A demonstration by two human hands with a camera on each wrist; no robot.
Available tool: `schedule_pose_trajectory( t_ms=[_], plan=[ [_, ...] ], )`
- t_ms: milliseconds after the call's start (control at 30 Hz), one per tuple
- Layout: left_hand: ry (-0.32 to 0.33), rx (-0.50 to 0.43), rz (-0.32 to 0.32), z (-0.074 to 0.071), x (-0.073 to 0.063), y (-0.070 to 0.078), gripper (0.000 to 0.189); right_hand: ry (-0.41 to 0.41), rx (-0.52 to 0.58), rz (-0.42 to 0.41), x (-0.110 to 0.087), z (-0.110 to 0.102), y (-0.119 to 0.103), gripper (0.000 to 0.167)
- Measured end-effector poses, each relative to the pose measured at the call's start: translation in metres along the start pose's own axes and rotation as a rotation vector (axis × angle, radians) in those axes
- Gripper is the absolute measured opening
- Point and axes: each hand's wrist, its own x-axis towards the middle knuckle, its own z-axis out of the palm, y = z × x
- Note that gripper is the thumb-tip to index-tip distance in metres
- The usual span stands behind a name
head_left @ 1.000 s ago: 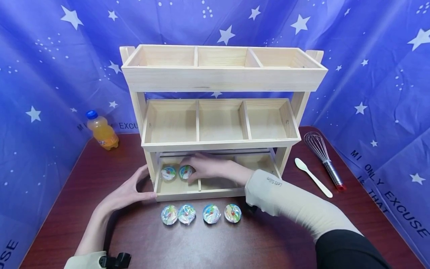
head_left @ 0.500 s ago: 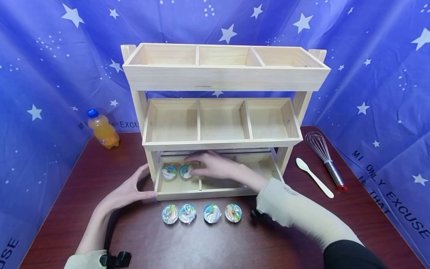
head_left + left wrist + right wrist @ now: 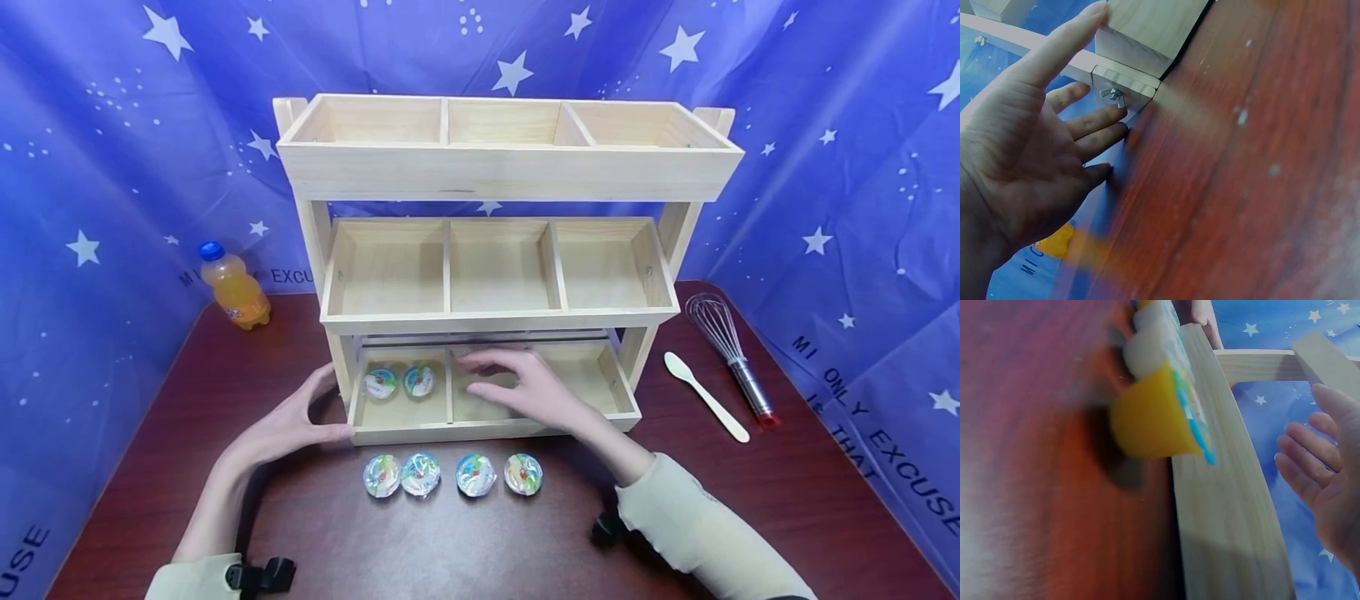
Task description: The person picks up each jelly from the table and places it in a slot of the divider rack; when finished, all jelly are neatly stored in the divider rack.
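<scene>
A bottle of orange drink (image 3: 238,293) stands toward the back at the left of the frame, apparently kept clear of the hands. Nearer centre, the left hand (image 3: 288,425) has its thumb on the lower left corner of a three-tier wooden rack (image 3: 510,175), fingers extended along the side post, seemingly steadying it and pinching nothing. Two sealed cups (image 3: 380,383) sit side by side, lids up, in the bottom tier's left compartment; four loose cups (image 3: 475,475) line up just in front, lower centre, likely for easy reach. The right hand (image 3: 531,388), thumb and fingers apart, holds nothing at the middle compartment. At right, a spoon (image 3: 705,396) and a whisk (image 3: 738,367) lie out of the way. The glossy reddish-brown surface (image 3: 465,550) backs onto blue, star-printed drapery (image 3: 150,150) with lettering at left and right.
</scene>
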Motion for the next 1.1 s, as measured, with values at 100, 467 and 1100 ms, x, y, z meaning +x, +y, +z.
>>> schedule_pose_trajectory(
  t_ms=[100,467,1100],
  plan=[
    [0.003,0.001,-0.002,0.0,0.0,0.0,0.106,0.01,0.076,-0.006,-0.011,-0.001,0.002,0.037],
    [-0.004,0.006,0.005,0.001,0.0,0.0,0.105,-0.113,0.343,-0.071,-0.041,-0.009,0.006,0.044],
    [-0.01,0.002,0.006,-0.001,0.001,0.0,0.106,-0.583,0.385,-0.035,-0.056,-0.03,0.017,0.079]
  ],
)
